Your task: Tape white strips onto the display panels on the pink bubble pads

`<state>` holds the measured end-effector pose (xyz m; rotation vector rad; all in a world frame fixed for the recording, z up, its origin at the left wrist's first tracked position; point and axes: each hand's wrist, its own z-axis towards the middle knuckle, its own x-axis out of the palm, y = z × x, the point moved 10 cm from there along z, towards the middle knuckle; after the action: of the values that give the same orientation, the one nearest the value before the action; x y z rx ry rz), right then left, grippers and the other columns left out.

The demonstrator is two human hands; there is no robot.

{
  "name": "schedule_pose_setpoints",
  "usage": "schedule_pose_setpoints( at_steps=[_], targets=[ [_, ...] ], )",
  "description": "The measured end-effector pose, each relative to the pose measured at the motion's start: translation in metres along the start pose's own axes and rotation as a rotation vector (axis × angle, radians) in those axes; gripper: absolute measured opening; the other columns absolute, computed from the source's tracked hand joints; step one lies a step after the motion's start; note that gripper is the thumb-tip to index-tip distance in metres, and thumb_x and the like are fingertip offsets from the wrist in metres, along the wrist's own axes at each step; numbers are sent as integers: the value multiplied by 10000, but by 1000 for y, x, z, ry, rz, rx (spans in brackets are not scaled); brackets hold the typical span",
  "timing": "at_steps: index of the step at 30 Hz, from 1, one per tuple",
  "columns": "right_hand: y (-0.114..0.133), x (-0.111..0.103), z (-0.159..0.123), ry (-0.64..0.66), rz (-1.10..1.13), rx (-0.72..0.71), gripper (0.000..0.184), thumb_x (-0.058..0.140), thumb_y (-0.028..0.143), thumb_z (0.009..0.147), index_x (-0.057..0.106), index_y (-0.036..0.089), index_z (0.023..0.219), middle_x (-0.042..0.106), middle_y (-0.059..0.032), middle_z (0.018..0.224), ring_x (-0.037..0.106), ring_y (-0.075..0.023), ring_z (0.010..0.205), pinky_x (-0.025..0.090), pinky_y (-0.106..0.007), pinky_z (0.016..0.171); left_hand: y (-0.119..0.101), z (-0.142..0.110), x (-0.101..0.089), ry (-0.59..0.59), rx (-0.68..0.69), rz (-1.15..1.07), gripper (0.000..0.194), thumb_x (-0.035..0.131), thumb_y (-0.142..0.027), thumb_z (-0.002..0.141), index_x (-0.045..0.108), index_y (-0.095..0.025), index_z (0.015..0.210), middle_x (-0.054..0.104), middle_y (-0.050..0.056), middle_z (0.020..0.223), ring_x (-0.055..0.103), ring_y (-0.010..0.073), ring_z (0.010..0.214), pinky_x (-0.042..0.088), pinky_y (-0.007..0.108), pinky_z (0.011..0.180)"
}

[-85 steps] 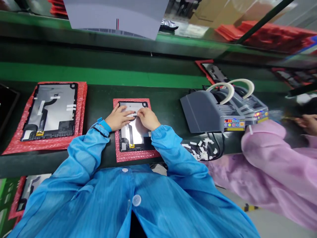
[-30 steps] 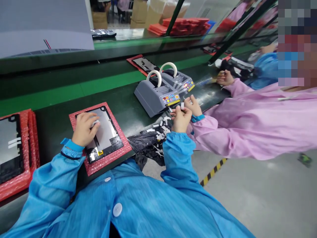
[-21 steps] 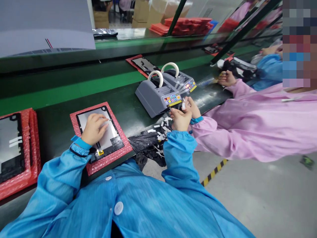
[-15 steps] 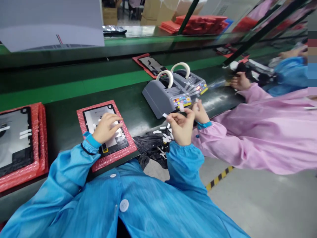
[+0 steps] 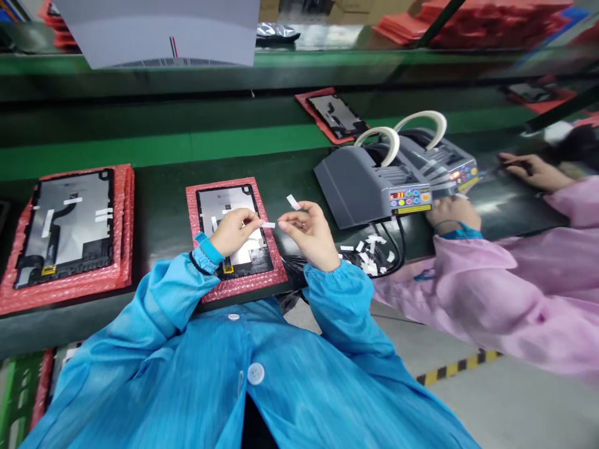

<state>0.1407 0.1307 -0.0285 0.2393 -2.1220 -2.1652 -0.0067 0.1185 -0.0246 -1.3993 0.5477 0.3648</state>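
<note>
A long dark-green table [image 5: 161, 218] runs across a workshop, with a shelf [image 5: 327, 59] behind it carrying red wrap [image 5: 496, 25]. At right, a co-worker's pink sleeves [image 5: 491, 274] reach in beside two grey tape dispensers [image 5: 353, 187]. At left, a tablet-sized panel [image 5: 88, 218] lies on red bubble wrap. A similar front panel [image 5: 243, 254] lies flat on pink bubble wrap [image 5: 248, 285], below the wearer's left hand [image 5: 230, 234]. That hand's thumb and forefinger pinch a small white strip [image 5: 269, 225] above the panel. The right hand [image 5: 312, 237] is just beside it, thumb and forefinger close together; whether they touch is unclear. A second strip [image 5: 292, 201] sits at another right fingertip.
</note>
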Motion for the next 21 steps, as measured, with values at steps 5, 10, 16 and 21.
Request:
schedule_pose_setpoints(
  at_steps=[5,10,16,21],
  targets=[
    [-7,12,1,37,8,11,530,729,366,615,324,252,937,591,87,643,576,-105,576,454,-254,591,6,0,2,2,-52,-37,182,560,-286,807,589,-161,678,637,-3,679,533,118,611,428,244,600],
    [-21,14,9,16,-29,36,530,698,334,622,280,257,938,586,101,625,570,-105,560,442,-248,583,18,-2,10,56,-157,56,160,559,-269,821,608,-161,714,634,4,695,538,132,628,435,266,628],
    [-55,17,24,15,-228,147,448,616,200,625,275,243,911,568,100,575,567,-127,513,431,-260,554,28,0,16,89,-268,475,174,525,-260,853,662,-164,805,631,106,954,515,283,1035,407,412,880],
    [-65,19,29,14,-329,178,407,570,153,637,288,234,920,583,84,566,605,-153,535,447,-271,560,34,1,21,137,-360,537,221,488,-284,874,678,-173,846,583,122,1051,445,314,1125,381,438,916]
  ],
)
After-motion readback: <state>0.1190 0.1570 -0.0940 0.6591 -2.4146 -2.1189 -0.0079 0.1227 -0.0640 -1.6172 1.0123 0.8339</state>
